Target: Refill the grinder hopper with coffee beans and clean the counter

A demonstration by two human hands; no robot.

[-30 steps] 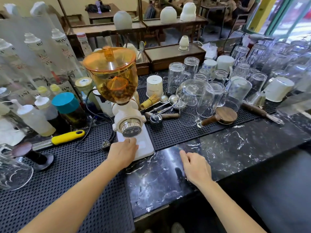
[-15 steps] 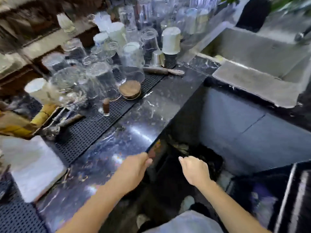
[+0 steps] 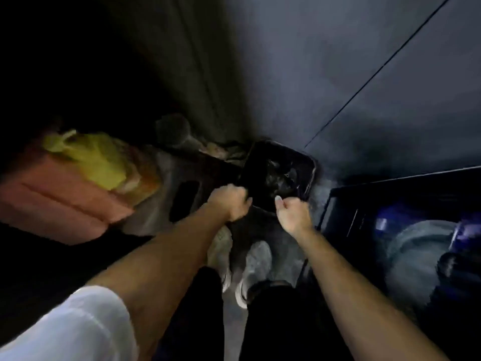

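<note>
The view is blurred and dark, down under the counter; neither the grinder nor the countertop is in sight. A black bin [image 3: 304, 165] with a dark liner stands on the floor by the wall. My left hand [image 3: 230, 204] is curled into a fist at the bin's near-left corner; whether it grips the rim is unclear. My right hand [image 3: 292, 214] hovers just before the bin's near edge, fingers curled, thumb up, nothing visible in it.
A yellow bag [image 3: 104, 162] lies on a pinkish box [image 3: 65, 204] at the left, beside a grey container [image 3: 161, 204] with a handle slot. A grey cabinet wall [image 3: 351, 74] rises behind. A large water jug [image 3: 416, 251] sits at the right. My shoes [image 3: 255, 267] are below.
My view has swung from the grinder and countertop down to the floor under the counter. Both hands left the counter and dropped to the black bin, fingers now curled.
</note>
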